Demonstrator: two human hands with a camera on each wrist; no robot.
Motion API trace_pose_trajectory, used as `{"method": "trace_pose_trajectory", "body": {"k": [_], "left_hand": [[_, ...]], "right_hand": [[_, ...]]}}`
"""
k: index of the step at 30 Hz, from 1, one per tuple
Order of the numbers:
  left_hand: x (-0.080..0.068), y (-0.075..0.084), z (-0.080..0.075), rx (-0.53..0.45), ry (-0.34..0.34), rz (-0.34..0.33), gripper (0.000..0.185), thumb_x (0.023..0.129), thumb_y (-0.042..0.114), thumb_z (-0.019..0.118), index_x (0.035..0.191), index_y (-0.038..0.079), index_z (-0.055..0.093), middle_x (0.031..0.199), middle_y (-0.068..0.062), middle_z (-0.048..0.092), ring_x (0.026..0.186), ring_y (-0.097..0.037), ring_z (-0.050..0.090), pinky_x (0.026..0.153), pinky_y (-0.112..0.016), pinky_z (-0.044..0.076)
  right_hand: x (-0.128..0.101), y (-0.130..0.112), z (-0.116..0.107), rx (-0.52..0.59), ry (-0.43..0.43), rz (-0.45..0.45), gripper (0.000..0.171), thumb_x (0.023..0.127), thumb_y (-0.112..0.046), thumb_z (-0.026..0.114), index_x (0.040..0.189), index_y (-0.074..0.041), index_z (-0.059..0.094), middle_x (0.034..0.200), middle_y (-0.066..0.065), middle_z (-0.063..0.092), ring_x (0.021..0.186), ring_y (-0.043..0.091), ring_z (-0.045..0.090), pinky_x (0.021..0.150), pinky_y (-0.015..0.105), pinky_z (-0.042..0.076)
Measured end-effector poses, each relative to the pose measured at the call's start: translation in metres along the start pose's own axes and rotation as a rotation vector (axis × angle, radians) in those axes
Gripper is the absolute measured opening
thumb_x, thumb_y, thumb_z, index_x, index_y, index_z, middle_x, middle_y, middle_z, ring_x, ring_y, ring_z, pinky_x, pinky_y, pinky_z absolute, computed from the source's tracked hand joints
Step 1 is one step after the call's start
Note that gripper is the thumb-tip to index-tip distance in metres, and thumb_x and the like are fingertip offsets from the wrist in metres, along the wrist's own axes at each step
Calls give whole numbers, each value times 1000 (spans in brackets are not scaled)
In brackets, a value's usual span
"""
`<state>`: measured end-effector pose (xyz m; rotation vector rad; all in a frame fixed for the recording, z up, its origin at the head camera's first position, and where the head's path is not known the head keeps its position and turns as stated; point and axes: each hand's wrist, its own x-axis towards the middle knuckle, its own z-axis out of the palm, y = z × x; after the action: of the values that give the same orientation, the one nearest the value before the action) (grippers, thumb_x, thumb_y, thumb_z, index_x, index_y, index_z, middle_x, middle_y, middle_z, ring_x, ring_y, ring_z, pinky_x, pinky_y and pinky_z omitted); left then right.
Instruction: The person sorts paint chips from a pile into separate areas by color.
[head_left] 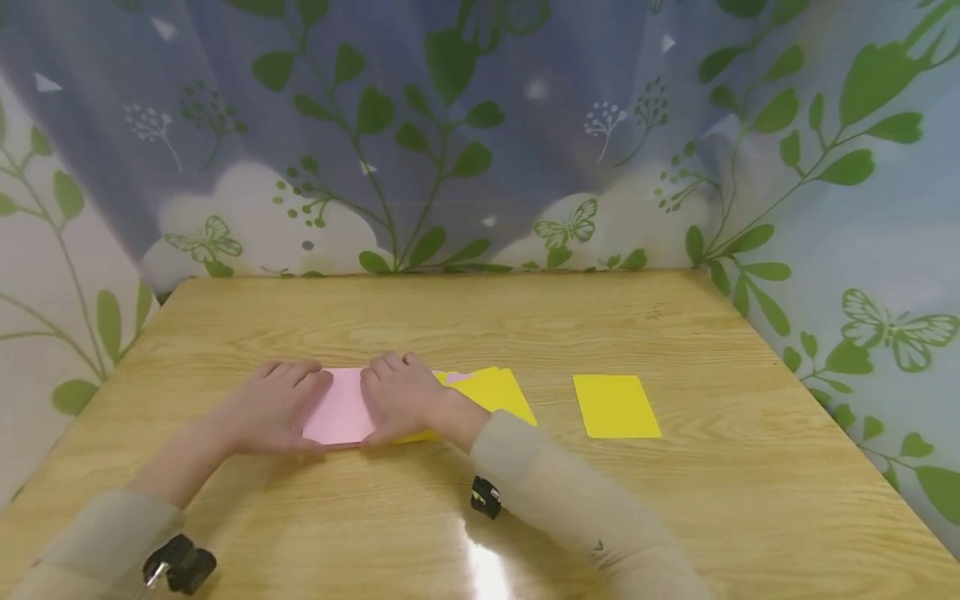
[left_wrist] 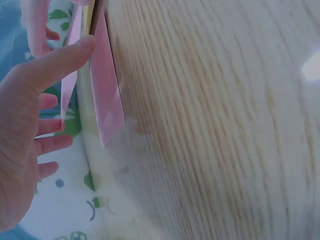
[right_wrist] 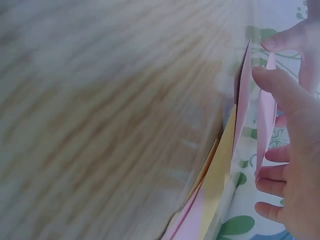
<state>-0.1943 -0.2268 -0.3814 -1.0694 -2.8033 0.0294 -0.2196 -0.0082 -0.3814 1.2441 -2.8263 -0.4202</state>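
Head view: left hand (head_left: pixel 273 408) and right hand (head_left: pixel 401 396) both pinch the pink sheet (head_left: pixel 341 408) atop the yellow sheets (head_left: pixel 491 390). Likely mid-fold; next needs aligned edges.

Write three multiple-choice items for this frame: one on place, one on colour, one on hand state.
1. Where is the lone yellow sheet?
A. right of the hands
B. left of the hands
C. under the hands

2. What colour is the sheet between the hands?
A. green
B. pink
C. blue

3. What is the left hand doing?
A. hanging off the table
B. holding a pen
C. touching the pink sheet

Key: 1 A, it lies apart on the table. 2 B, pink shows between both hands. 3 C, its fingers meet the sheet's edge, as does the right hand.
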Motion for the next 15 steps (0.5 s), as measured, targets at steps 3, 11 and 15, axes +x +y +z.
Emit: {"method": "trace_pose_trajectory", "body": {"k": [3,11,15], "left_hand": [[-4,-3,0,-15,-13,-8,92,63,61,72,125,-3,49,123,-22,51,113,-38,46,95,-55,32],[-8,-9,-1,-77,-35,-57,92,59,57,76,126,0,50,122,-19,51,113,-38,46,93,-58,33],[-10,-11,1,-82,-46,-64,91,60,56,76,127,0,50,122,-17,51,113,-37,46,94,-58,32]], "right_hand": [[5,-5,0,5,-19,5,88,69,-78,49,128,-14,44,124,-1,44,117,15,36,91,33,32],[16,-14,-2,13,-65,21,88,68,-80,49,127,-15,46,121,-3,45,113,14,37,91,33,32],[22,-18,1,23,-97,26,91,69,-80,47,133,-14,42,128,-2,43,120,15,34,98,36,30]]}}
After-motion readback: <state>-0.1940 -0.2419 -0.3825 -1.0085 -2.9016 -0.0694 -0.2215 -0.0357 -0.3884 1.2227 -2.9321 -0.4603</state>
